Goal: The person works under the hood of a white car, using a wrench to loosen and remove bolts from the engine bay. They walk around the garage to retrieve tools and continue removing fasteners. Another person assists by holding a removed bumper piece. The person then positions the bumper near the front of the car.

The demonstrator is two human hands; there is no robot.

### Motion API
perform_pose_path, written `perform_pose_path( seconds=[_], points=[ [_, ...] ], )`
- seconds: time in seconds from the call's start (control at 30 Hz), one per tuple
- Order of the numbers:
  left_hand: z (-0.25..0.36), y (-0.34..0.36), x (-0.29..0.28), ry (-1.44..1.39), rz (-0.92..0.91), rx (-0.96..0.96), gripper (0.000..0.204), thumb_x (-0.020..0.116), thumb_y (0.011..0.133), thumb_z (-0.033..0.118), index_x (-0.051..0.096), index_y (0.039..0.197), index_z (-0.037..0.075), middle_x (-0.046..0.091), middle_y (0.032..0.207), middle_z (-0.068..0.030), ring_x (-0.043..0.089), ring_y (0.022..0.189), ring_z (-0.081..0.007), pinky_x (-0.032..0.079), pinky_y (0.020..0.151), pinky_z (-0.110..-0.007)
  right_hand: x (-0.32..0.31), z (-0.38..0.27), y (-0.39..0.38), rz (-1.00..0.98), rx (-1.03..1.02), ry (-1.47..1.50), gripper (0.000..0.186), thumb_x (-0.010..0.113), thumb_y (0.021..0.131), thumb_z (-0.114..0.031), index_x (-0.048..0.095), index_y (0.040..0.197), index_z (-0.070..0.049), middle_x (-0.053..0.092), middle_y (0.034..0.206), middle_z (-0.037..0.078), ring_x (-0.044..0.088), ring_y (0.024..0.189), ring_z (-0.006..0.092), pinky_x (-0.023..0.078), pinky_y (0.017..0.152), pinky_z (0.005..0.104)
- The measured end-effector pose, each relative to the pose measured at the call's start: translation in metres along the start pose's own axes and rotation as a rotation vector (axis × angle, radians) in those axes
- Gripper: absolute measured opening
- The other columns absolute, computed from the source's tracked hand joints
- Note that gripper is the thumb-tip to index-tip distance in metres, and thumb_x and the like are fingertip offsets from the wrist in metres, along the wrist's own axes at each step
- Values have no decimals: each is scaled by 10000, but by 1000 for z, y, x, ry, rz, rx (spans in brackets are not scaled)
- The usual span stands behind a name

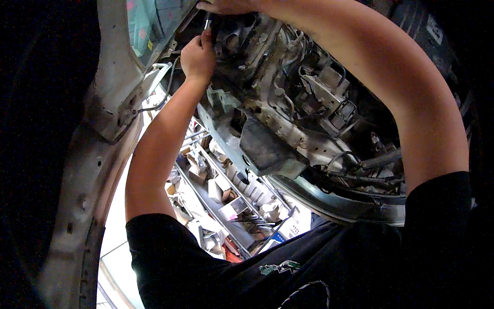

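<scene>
My left hand [198, 57] is raised at the upper left of the engine bay, its fingers closed around a slim hand tool with a shiny metal shaft [207, 23]. Only part of the tool shows, so its exact kind is unclear. Just above, my right hand [226, 5] reaches across from the right, with its curled fingers at the dark upper end of the same tool. The top edge of the picture cuts this hand off. Dark engine-bay parts [234, 38] lie right beside both hands.
A raised bare-metal hood panel [116, 72] runs down the left, with a thin black hose [167, 95] near its hinge. Wiring and metal brackets [329, 87] fill the bay. Below, a dark flap [267, 147] hangs by the fender. Behind stand cluttered shelves [206, 193] with boxes.
</scene>
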State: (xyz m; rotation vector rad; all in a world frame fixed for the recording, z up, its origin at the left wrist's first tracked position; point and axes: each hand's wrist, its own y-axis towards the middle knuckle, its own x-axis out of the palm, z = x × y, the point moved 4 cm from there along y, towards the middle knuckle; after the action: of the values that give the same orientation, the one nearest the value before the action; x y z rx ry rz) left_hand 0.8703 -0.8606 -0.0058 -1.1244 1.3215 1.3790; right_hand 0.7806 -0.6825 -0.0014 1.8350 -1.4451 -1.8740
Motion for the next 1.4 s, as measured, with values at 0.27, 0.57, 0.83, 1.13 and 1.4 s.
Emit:
perform_pose_path(
  seconds=[0.27, 0.57, 0.83, 1.13, 1.4],
  points=[
    [0, -4, -5, -42, -49, 195, 602, 471, 955, 532, 569, 689, 0, 578, 700, -249, 565, 718, -477, 419, 610, -505, -7, -16, 7, -404, 126, 53, 454, 469, 948, -458, 747, 872, -108, 708, 912, 106, 654, 922, 311, 500, 780, 460],
    [4, -7, -6, -37, -28, 333, 554, 464, 972, 488, 533, 687, 18, 556, 672, -239, 543, 690, -475, 400, 599, -523, 14, -34, -2, -502, -20, -102, 313, 486, 972, -341, 767, 927, -210, 725, 985, 28, 666, 981, 248, 536, 756, 415],
    [4, -3, -5, -34, 3, 435, 489, 475, 978, 434, 536, 700, 37, 566, 665, -218, 555, 677, -458, 408, 580, -518, 1, -35, -5, -474, 131, -63, 235, 549, 902, -260, 770, 940, -191, 725, 1014, 28, 688, 959, 234, 545, 712, 406],
    [1, -11, -8, -8, 38, 581, 350, 543, 958, 305, 536, 711, 57, 553, 639, -197, 558, 631, -426, 419, 550, -499, -10, -48, -18, -585, 104, -114, 227, 576, 904, -208, 760, 1036, -200, 714, 1088, 2, 677, 1003, 219, 548, 719, 398],
    [3, -7, -5, 48, 12, 677, 324, 552, 947, 298, 536, 720, 67, 562, 646, -183, 572, 645, -407, 442, 574, -491, -23, -53, -30, -538, 177, -127, 210, 599, 883, -204, 771, 1004, -193, 722, 1064, 15, 678, 1006, 234, 553, 706, 399]
  ],
)
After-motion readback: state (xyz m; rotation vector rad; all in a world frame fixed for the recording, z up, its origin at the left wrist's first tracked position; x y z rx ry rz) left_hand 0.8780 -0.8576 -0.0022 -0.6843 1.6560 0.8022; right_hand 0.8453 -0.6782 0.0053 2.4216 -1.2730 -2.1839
